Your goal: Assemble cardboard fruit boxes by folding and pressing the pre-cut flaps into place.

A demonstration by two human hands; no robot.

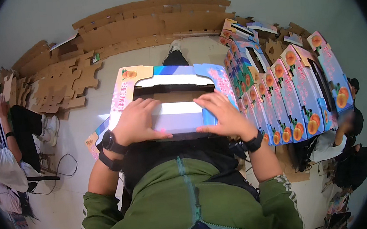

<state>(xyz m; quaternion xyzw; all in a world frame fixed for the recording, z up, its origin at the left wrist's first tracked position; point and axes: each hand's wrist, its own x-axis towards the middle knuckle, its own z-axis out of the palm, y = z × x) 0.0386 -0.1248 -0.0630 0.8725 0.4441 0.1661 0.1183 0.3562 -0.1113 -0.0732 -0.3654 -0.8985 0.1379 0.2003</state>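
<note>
A colourful cardboard fruit box [175, 119] with a peach picture sits right in front of my body. Its top has a wide opening, through which brown cardboard shows inside. My left hand [137, 121] holds the near side of the opening at the left, fingers bent over the top and thumb along the near edge. At the right, my right hand [221, 115] grips the same near panel in a similar way, its thumb pointing inward. A blue corner panel lies beside the right fingers. The box's underside is hidden.
Several finished-looking peach boxes [281, 100] stand in rows at the right. Flat brown cardboard pieces [63, 84] lie at the left, and more cardboard [153, 27] lines the far wall. One person [4, 154] sits at the left; others sit at the right. A cable [71, 165] lies on the floor.
</note>
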